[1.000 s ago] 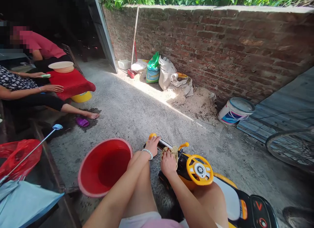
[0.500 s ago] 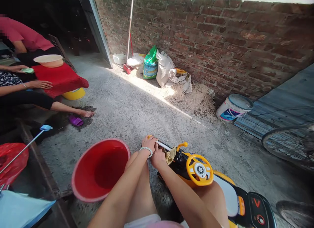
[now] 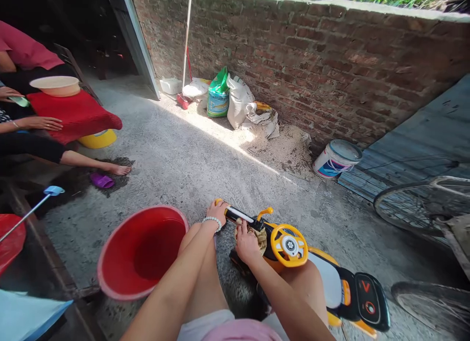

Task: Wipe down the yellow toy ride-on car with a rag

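Note:
A yellow and black toy ride-on car (image 3: 330,282) stands on the concrete between my knees, its yellow steering wheel (image 3: 289,245) facing me. My left hand (image 3: 218,212), with a white bead bracelet at the wrist, is closed round the front bar of the car. My right hand (image 3: 246,243) is closed on a crumpled tan cloth (image 3: 260,236), pressing it against the car's front just behind that bar. A red plastic bucket (image 3: 141,253) stands tilted to my left, close to my left knee.
Two other people sit at the left by a red-covered stool (image 3: 75,113) with a bowl (image 3: 56,85). Sacks (image 3: 238,106), a sand heap and a white bucket (image 3: 336,158) lie along the brick wall. A bicycle wheel (image 3: 422,206) is at the right.
My right hand slid the cloth left toward my left hand, then back right along the car's front. The view has drifted right, so everything sits further left in frame.

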A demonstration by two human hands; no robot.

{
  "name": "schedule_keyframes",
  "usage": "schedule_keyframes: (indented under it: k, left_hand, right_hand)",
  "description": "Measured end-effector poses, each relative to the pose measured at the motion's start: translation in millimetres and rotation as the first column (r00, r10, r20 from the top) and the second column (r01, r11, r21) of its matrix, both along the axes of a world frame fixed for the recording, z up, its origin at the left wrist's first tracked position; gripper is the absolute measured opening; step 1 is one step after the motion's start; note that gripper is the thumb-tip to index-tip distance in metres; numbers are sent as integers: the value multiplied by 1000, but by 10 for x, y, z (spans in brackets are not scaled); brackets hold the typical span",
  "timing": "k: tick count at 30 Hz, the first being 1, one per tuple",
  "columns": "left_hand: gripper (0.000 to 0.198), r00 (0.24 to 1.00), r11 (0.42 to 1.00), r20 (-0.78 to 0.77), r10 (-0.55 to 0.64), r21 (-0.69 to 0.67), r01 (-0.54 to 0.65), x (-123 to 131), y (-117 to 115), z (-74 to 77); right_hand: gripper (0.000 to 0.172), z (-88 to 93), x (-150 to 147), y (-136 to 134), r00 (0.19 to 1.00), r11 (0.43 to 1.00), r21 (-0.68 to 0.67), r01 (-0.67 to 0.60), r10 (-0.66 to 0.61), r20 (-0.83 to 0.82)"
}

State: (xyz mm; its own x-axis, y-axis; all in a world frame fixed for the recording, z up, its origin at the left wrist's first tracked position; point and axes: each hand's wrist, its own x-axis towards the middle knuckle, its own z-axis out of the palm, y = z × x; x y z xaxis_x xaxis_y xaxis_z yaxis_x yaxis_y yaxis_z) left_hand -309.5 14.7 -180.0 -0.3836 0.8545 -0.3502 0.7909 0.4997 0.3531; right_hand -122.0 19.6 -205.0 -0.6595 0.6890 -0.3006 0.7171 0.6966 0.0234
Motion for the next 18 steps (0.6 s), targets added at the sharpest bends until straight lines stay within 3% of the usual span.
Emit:
schedule_keyframes:
  k: [3, 6, 10, 12, 14, 16, 18]
  left_hand:
    - [70, 999, 1000, -45, -1, -13, 0, 63, -29, 30]
    - [74, 994, 998, -95, -54, -32, 51, 161, -56, 59]
    - [76, 968, 969, -67, -242, 27, 244, 334, -58, 77]
    - [79, 950, 949, -45, -310, 40, 311, 422, -39, 79]
    - [83, 941, 942, -33, -335, 19, 336, 494, -10, 75]
    - [89, 940, 939, -9, -342, -38, 341, 542, 27, 58]
    - [98, 940, 934, 13, -342, -105, 341, 565, 67, 21]
  right_hand:
    - [63, 22, 216, -43, 994, 996, -85, -22, 13, -113]
    - [56, -19, 538, -97, 930, 971, -230, 66, -143, -337]
    - [48, -9, 1064, 3, 682, 930, -326, 168, -349, -642]
    - [47, 77, 1269, 168, 541, 937, -265, 229, -349, -765]
    - [53, 181, 1383, 365, 477, 925, -174, 338, -328, -815]
    - [58, 257, 1400, 531, 554, 897, -102, 429, -351, -755]
    - [62, 284, 1337, 622, 721, 893, -58, 446, -397, -568]
